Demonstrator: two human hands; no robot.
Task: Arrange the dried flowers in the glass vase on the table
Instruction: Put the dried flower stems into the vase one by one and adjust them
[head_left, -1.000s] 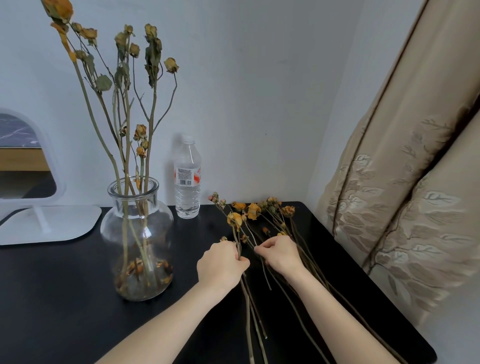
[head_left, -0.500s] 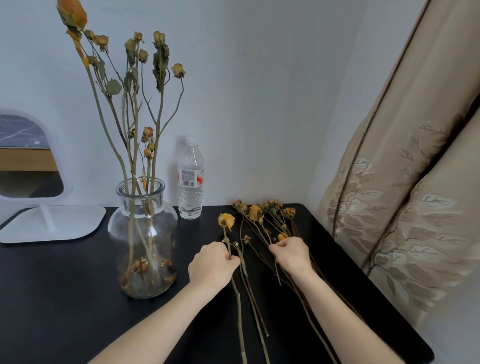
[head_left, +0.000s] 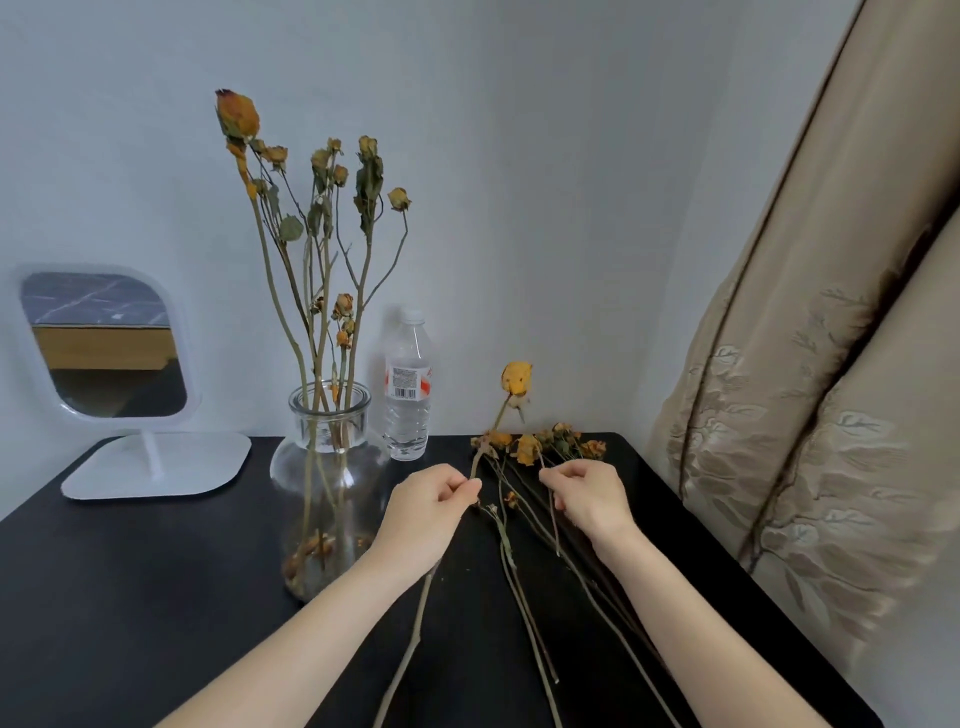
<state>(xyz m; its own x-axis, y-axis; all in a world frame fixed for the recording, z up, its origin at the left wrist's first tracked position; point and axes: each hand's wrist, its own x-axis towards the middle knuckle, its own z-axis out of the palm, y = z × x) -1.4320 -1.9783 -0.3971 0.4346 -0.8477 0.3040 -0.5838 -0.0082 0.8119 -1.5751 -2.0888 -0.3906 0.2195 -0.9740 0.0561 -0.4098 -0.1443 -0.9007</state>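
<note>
A round glass vase (head_left: 328, 488) stands on the black table (head_left: 130, 597) left of centre, with several tall dried flowers (head_left: 322, 218) in it. My left hand (head_left: 426, 506) pinches the stem of one dried yellow rose (head_left: 515, 379), whose head is lifted above the table and whose stem runs down under my forearm. A pile of loose dried flowers (head_left: 540, 449) lies on the table to the right. My right hand (head_left: 589, 499) rests on this pile, fingers curled around a thin stem.
A clear water bottle (head_left: 408, 387) stands by the wall behind the vase. A white table mirror (head_left: 109, 358) stands at the back left. A beige patterned curtain (head_left: 810, 389) hangs close along the table's right edge.
My left hand has raised the yellow rose out of the pile, its head now well above the table. My right hand has stayed on the pile. The view has tilted down.
</note>
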